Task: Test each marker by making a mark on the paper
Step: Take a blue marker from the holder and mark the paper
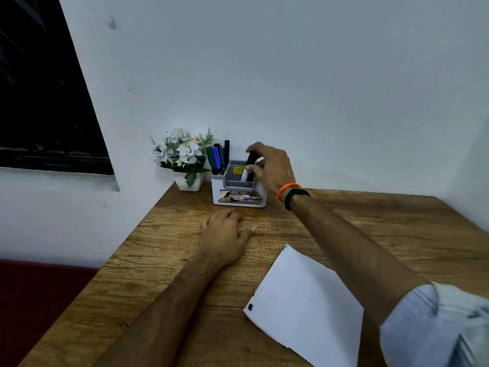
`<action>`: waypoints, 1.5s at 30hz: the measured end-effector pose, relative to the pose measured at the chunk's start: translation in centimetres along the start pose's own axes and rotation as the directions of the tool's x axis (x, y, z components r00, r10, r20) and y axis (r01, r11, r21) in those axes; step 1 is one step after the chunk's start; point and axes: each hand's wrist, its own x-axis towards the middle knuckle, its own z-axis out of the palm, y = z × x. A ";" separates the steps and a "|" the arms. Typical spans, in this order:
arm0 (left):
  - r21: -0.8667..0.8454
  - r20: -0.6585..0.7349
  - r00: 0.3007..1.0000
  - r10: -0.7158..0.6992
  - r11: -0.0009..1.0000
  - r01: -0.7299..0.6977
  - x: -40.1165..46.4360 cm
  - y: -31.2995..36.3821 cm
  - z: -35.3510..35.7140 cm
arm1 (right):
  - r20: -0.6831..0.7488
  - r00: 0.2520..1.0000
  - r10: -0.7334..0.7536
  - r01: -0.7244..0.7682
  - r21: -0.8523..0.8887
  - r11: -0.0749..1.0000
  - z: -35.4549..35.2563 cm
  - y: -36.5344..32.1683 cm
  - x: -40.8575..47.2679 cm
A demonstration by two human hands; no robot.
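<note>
Right hand [272, 165] grip pinching black-capped marker [249, 165] in plastic organizer [238, 193], left hand [225, 234] flat, relaxed on woodgrain table [370, 221], white paper [304, 308] nearby

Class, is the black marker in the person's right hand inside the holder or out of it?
Inside: the black marker stands in the holder's grey compartment.

I see a wooden surface [370, 229] with a strong grain, set against the white wall. At its far edge a small white pot with white flowers [189, 182] stands just beside a white organizer [239, 193], and the sheet of white paper [304, 308] lies near the front edge, with a small dark mark at its left corner. The left hand [225, 234] rests palm down directly on the wood, between the organizer and the paper.
</note>
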 end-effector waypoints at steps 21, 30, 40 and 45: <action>0.002 -0.002 1.000 0.006 1.000 -0.006 0.1 -0.1 0.1 | 0.051 0.964 0.260 -0.264 0.213 0.941 -0.6 -0.4 1.3; -0.052 -0.013 1.000 0.013 0.999 -0.013 -0.1 0.0 -0.1 | -0.192 0.914 0.357 -0.129 0.698 0.705 -7.6 -3.1 0.6; -0.842 -0.154 0.987 -0.040 0.528 -0.110 -3.2 4.4 -4.3 | 0.200 0.933 0.299 -0.359 0.566 0.742 -8.9 -3.2 -11.2; -0.911 -0.080 0.997 -0.023 0.407 -0.064 -3.9 5.2 -4.4 | 0.244 0.940 0.240 -0.332 0.481 0.812 -9.1 -2.6 -14.7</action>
